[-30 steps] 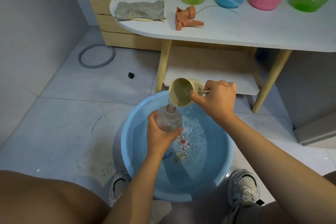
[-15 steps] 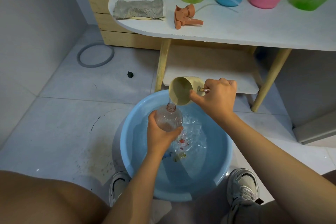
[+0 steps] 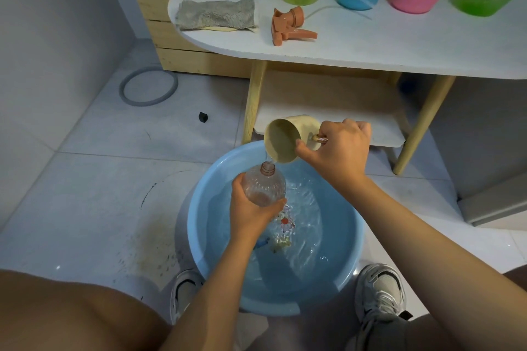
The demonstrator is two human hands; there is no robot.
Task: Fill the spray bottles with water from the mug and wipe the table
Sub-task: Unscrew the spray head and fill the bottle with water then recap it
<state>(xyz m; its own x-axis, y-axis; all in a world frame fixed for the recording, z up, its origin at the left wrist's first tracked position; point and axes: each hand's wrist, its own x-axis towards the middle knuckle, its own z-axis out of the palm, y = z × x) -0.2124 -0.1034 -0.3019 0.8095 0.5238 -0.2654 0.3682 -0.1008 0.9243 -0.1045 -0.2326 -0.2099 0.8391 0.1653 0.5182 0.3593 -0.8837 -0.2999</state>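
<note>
Your left hand (image 3: 251,208) holds the clear bottle (image 3: 265,186) over the blue basin (image 3: 199,236), fingers curled round its lower body. The bottle's long axis runs nearly upright, leaning a little away from you, with the open threaded neck pointing up toward the mug (image 3: 285,139). It is see-through, ribbed, faintly pink-tinted near the neck, and has no cap.

Your right hand (image 3: 339,151) grips the cream mug by its handle, fingers clamped, thumb against the mug's side. The mug is tipped on its side, mouth facing you and to the left, its lower lip just above the bottle's neck, and a thin stream of water falls from it into the opening.

The basin sits on the floor between your shoes and holds rippling water. On the white surface (image 3: 370,45) behind lie a grey cloth (image 3: 216,13) and an orange spray head (image 3: 288,27), with four coloured bottles standing along the far edge.
</note>
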